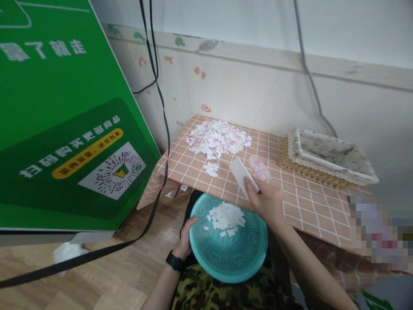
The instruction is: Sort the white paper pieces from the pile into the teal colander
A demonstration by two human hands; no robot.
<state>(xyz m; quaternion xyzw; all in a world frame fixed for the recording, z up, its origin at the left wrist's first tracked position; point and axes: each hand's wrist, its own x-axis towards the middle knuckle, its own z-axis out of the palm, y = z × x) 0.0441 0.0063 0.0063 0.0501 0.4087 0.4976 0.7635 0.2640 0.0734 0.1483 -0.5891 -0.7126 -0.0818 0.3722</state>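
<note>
My left hand [187, 238] grips the left rim of a round teal plastic colander [222, 258], its thumb over the edge. The colander rests on my lap, against the table's front edge. Inside it, toward the far side, lies a heap of small white paper pieces [226, 218]. My right hand [266, 200] is closed around a flat white rectangular block [242, 175], held over the table edge; its exact kind does not show. Beyond it, a large pile of white and pink paper scraps [219, 138] sits on the table, with a smaller cluster of scraps [211, 169] in front.
A small pink crumpled bunch [259, 167] lies right of the block on the checked tablecloth [309, 202]. A lined wicker basket [318, 174] stands at the back right. A black strap [160, 181] hangs at the left, before a green cabinet [64, 107]. Behind is a wall.
</note>
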